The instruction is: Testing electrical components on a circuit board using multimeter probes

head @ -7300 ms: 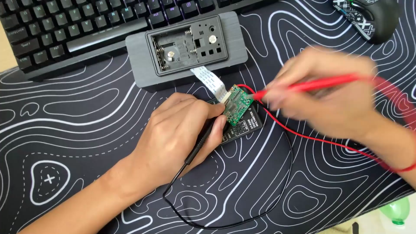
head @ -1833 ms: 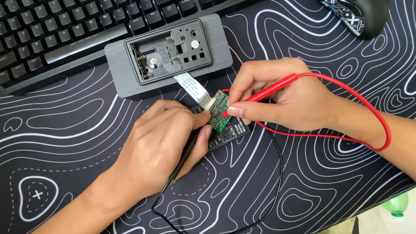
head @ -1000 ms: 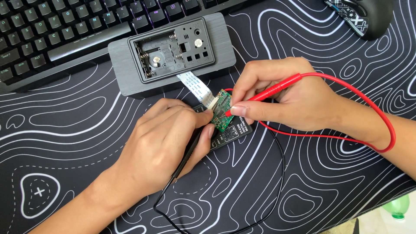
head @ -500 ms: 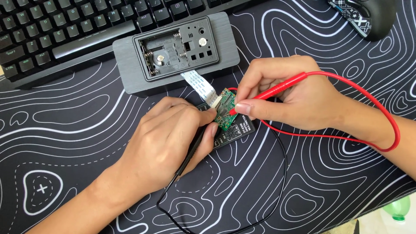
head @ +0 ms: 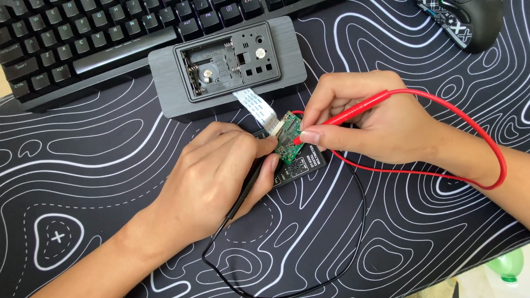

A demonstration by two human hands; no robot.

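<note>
Head view looks straight down on your two hands meeting over a small green circuit board (head: 288, 136), which sits tilted on top of a black meter (head: 303, 165) lying on the patterned desk mat (head: 110, 149). Your right hand (head: 375, 124) is closed in a pen grip round a red probe (head: 353, 113), its tip touching the board's right side. Your left hand (head: 221, 176) is curled round a black probe (head: 245, 187), fingertips pinched at the board's left edge; that probe's tip is hidden under your fingers. A white ribbon cable (head: 255, 105) runs from the board up to the grey case (head: 226, 66) lying back-up with its battery bay open, just below the keyboard (head: 83, 33). Judged by its looks, the board is light, stiff and fragile, and the ribbon is soft and easily creased: hold the board by its bare edges, not its components, and avoid tugging the cable.
</note>
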